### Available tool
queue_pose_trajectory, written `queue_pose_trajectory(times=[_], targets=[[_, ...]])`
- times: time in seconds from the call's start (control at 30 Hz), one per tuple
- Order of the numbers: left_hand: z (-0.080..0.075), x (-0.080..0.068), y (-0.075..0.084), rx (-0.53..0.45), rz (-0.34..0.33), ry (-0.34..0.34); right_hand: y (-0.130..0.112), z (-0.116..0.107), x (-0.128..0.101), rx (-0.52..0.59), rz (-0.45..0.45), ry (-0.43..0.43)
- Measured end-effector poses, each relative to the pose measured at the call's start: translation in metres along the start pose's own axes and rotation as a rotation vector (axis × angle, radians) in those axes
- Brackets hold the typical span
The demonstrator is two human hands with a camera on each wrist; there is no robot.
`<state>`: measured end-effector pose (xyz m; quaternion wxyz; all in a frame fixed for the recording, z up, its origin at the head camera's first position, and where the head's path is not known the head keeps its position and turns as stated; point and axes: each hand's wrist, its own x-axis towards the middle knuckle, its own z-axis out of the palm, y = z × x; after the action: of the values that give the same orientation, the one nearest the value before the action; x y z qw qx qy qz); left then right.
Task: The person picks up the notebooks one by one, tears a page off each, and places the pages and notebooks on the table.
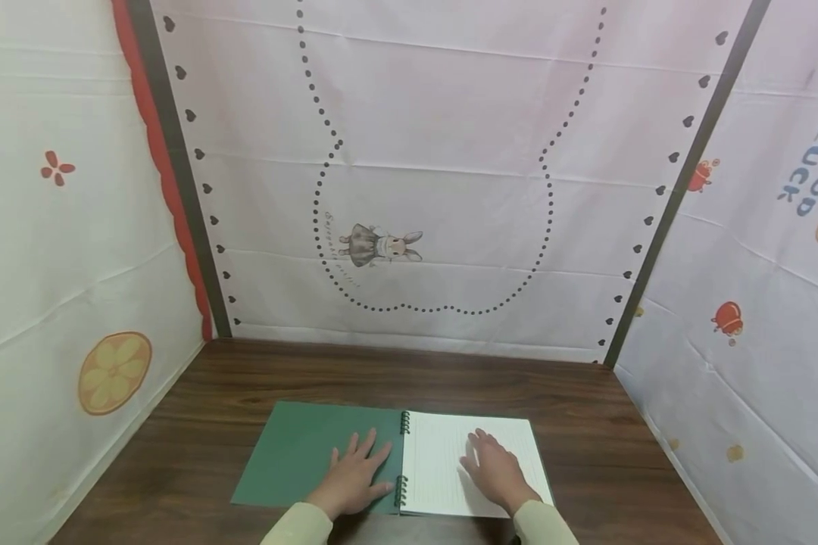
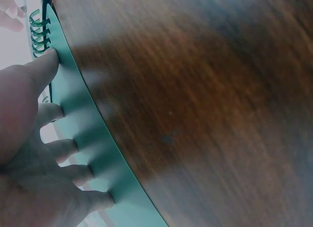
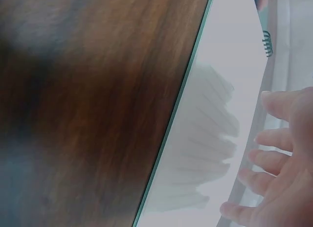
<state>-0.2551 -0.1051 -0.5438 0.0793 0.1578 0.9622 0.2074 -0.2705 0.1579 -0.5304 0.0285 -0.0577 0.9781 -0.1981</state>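
A spiral notebook lies open on the dark wooden table (image 1: 211,393), near its front edge. Its green cover (image 1: 293,450) is folded out to the left and a lined white page (image 1: 443,454) shows on the right. My left hand (image 1: 354,473) lies flat on the green cover (image 2: 80,134) with straight, spread fingers (image 2: 63,149) beside the green spiral rings (image 2: 39,34). My right hand (image 1: 494,469) rests flat on the white page (image 3: 220,114), its fingers (image 3: 271,139) straight and slightly spread.
Patterned cloth walls close the table in: a back wall (image 1: 443,189) with a rabbit print, a left wall (image 1: 61,250) and a right wall (image 1: 757,288). Bare wood (image 1: 416,371) lies between the notebook and the back wall.
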Motion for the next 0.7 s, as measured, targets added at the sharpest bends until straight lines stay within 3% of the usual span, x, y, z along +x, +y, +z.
queue_pose_trajectory(times=[0.3,0.7], targets=[[0.0,-0.001,0.0,0.006,0.005,-0.003,-0.015,0.011,0.019,0.019,-0.002,-0.019],[-0.003,-0.001,0.002,0.021,-0.014,-0.021,-0.049,0.021,0.037,0.037,0.085,-0.086]])
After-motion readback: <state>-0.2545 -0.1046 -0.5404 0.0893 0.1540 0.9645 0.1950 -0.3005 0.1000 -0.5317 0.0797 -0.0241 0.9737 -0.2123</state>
